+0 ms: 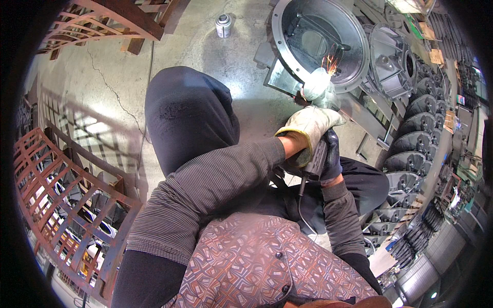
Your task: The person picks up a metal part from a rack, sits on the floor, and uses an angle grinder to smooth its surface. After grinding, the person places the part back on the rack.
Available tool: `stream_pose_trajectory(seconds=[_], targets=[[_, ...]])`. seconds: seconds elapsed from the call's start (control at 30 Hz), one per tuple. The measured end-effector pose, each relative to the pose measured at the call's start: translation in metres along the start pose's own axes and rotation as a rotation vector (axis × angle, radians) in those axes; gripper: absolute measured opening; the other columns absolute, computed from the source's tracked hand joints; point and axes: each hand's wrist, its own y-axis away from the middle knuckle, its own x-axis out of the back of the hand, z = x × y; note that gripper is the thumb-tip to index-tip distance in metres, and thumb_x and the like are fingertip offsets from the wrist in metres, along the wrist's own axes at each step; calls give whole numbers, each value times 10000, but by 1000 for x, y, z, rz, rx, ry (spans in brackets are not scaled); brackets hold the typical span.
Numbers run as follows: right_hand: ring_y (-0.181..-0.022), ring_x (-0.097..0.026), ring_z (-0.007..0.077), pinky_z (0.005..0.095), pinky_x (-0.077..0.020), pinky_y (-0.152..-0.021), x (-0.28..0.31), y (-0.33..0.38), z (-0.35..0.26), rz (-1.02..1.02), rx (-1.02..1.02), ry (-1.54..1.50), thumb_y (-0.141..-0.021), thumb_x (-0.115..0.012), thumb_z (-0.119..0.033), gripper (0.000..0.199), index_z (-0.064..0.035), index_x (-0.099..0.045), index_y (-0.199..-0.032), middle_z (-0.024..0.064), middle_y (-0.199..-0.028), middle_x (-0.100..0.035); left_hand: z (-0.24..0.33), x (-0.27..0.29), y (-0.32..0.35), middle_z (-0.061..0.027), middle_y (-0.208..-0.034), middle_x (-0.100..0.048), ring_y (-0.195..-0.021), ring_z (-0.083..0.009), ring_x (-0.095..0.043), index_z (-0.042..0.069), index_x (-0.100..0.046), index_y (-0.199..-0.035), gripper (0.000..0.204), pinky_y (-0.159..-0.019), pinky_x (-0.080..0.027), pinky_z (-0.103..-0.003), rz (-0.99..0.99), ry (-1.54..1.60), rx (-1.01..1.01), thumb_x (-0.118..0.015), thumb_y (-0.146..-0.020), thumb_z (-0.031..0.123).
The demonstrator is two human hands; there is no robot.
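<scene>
Both of my hands are closed round an angle grinder point(317, 160). My left hand point(310, 124), in a pale leather work glove, grips it towards the head. Behind it, my right hand point(334, 155), in a dark glove, wraps the rear of the body, its fingers partly hidden. A black cord hangs from the tool's end. The grinder's bright head is at the near rim of a big round grey metal housing point(277, 43), and orange sparks point(330, 65) fly up inside its bowl. Glare and the guard hide the exact contact spot.
A small can point(223, 25) stands on the concrete floor ahead. Brown slatted metal racks point(77, 205) are on the left, another rack point(102, 20) at the far left. Another grey casting point(390, 61) sits beside the housing. Several similar castings point(411, 154) line the right side.
</scene>
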Motion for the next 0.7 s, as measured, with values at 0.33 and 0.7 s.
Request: stream_pose_trajectory(seconds=[0.33,0.7], targets=[[-1385,-607,281,448,-482,-1185,2,0,2,-25,-43,-98,-1115,-480,-535,640,-115,-483,-1598,107,-1545,-602,10,3,1,-125,-1147,-768,-1042,-254,-690,77,-755,-1253,344,-974,-514,-372,15,291,176,-646,-1029,314],[-1382,-611,295,453,-487,-1185,1,1,2,2,3,-19,-1107,-493,-525,652,-103,-472,-1603,115,-1549,-597,4,-5,2,-106,-1148,-763,-1078,-217,-687,69,-746,-1282,322,-985,-515,-354,14,385,91,-653,-1045,267]])
